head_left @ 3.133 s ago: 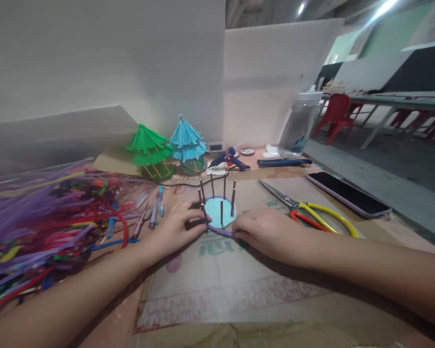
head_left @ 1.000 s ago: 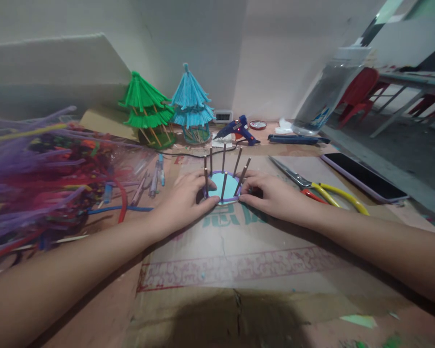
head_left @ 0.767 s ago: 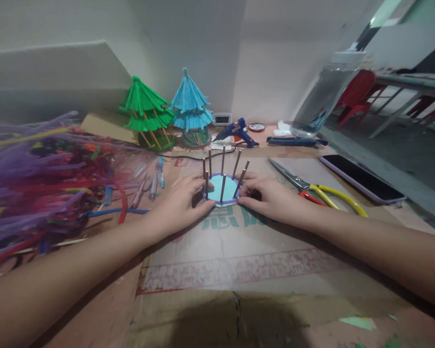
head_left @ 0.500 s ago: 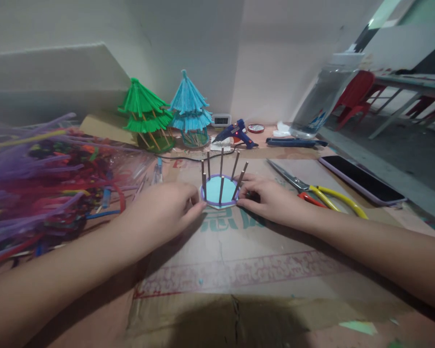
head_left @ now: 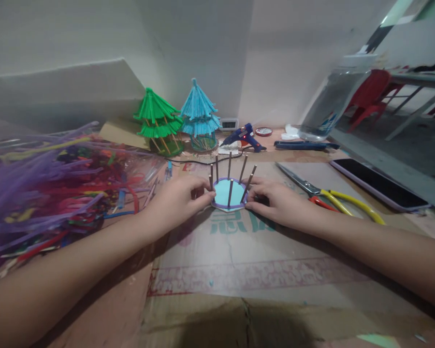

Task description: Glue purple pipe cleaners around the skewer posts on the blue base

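Observation:
A round light-blue base (head_left: 224,192) with a purple pipe-cleaner rim lies on the cardboard sheet. Several thin brown sticks (head_left: 230,192) stand up around its edge, some leaning outward. My left hand (head_left: 188,195) has its thumb and curled fingers closed at the base's left edge, by the left-hand sticks. On the opposite side, my right hand (head_left: 273,199) pinches the right edge, its thumb low in front and its fingers behind. The fingertips of both hands are partly hidden.
Behind stand a green tiered-roof model (head_left: 159,121), a blue one (head_left: 200,118) and a glue gun (head_left: 243,137). To the right lie scissors (head_left: 326,192), a phone (head_left: 379,184) and a utility knife (head_left: 306,145). Pipe cleaners (head_left: 54,188) heap up at left; a plastic bottle (head_left: 333,101) stands back right.
The whole view has shifted, so everything sits slightly farther right. My left hand has come in closer against the left-hand sticks; the right hand stays at the base's right edge.

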Tool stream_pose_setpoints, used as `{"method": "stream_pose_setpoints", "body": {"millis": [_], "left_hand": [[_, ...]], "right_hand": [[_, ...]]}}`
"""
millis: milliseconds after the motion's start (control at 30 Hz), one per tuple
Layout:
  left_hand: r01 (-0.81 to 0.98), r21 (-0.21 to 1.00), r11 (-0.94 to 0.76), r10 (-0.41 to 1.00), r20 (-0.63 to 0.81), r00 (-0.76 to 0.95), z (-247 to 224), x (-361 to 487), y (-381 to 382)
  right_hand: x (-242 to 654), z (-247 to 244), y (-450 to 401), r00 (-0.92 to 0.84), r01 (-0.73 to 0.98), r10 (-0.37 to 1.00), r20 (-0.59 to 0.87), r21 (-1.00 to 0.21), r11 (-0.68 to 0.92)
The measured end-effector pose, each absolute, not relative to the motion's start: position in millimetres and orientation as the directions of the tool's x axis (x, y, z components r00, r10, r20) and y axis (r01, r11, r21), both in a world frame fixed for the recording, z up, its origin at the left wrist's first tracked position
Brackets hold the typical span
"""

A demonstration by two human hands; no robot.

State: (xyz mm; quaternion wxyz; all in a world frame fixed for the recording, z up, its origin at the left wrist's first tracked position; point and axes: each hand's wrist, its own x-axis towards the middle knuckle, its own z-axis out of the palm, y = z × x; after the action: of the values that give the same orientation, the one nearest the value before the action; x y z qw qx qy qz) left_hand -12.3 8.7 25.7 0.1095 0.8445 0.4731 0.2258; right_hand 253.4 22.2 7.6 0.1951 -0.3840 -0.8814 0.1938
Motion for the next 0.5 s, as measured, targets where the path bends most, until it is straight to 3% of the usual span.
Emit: {"method": "stream_pose_setpoints", "body": {"millis": [233,500], "left_hand": [[0.828,0.184,-0.530,0.847,0.168,0.504,35.3,-4.7,-12.2],[0.812,0.006,-0.584,0.791,0.231,0.567,0.8,1.4,-17.6]], "right_hand": [[253.4,7.3,21.5,-0.620,0.608,0.760,0.194,-0.493,0.622],[253.6,4.8,21.5,-0.605,0.624,0.771,0.199,-0.483,0.614]]}}
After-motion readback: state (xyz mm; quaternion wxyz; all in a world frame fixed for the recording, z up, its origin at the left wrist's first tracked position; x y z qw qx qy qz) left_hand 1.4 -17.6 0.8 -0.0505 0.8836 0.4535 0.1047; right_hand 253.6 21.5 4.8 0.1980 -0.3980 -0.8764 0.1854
